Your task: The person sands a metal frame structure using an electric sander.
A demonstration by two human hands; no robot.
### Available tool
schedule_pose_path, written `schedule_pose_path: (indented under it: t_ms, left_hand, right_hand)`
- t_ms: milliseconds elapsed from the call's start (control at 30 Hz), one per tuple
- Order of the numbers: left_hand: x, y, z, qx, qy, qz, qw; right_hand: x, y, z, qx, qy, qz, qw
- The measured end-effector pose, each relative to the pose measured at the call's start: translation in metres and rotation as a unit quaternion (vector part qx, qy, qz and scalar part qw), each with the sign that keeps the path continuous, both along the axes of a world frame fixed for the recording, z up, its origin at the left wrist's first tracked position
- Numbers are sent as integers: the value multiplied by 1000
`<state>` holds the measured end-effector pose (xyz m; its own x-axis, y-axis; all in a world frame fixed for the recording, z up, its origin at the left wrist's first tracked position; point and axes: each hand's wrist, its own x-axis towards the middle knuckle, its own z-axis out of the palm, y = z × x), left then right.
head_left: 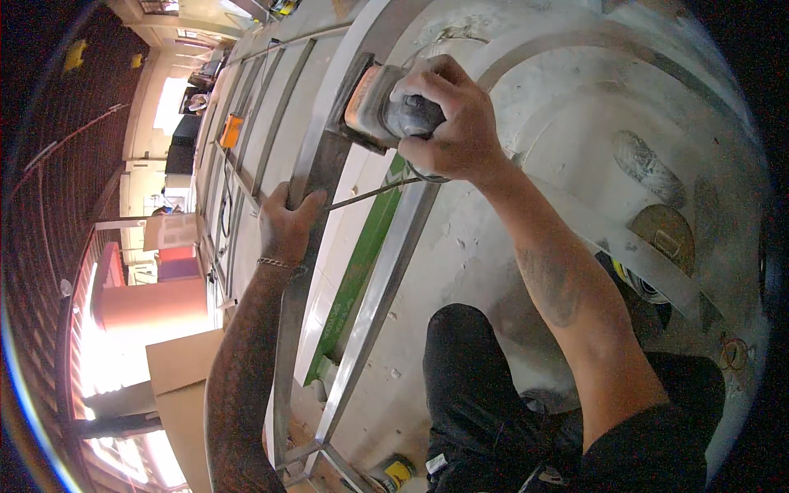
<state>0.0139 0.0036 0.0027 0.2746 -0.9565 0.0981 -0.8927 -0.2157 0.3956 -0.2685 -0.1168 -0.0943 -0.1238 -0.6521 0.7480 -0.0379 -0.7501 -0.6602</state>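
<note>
**Orange-and-grey power sander (374,105) on a flat grey metal bar (322,160)**

The right hand (452,119) is clamped around the sander's rounded, dust-dulled body; its flat pad sits at the bar, the contact face hidden. The left hand (289,223) grips the bar nearer the person, fingertips hard to make out. Beside a shiny, straight-edged metal tube (385,292) runs a long green strip (360,273), its far end obscured.

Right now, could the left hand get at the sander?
Probably yes: only bare metal bar lies between the left hand and the sander, though the right hand has hold of it.
</note>
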Motion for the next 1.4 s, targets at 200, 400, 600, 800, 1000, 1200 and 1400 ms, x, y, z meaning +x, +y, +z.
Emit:
schedule_pose_path:
  t_ms: [200, 400, 600, 800, 1000, 1200, 1400]
  left_hand:
    - [-3, -1, 2, -5, 37, -4, 999]
    - [-5, 0, 6, 4, 60, -8, 998]
    - [0, 1, 2, -21, 44, -21, 999]
    - [0, -1, 0, -17, 32, -8, 999]
    - [8, -3, 0, -20, 17, -23, 999]
    - [1, -1, 0, -4, 26, -14, 1000]
    - [-2, 1, 3, -6, 50, -16, 999]
  right_hand:
    - [11, 21, -7, -22, 4, 0, 1000]
    - [14, 40, -16, -2, 28, 15, 999]
    - [17, 38, -21, 29, 14, 41, 999]
    - [10, 25, -14, -4, -14, 11, 1000]
    - [7, 18, -15, 5, 2, 11, 1000]
    - [5, 16, -14, 23, -17, 14, 999]
    - [4, 5, -15, 13, -3, -2, 1000]
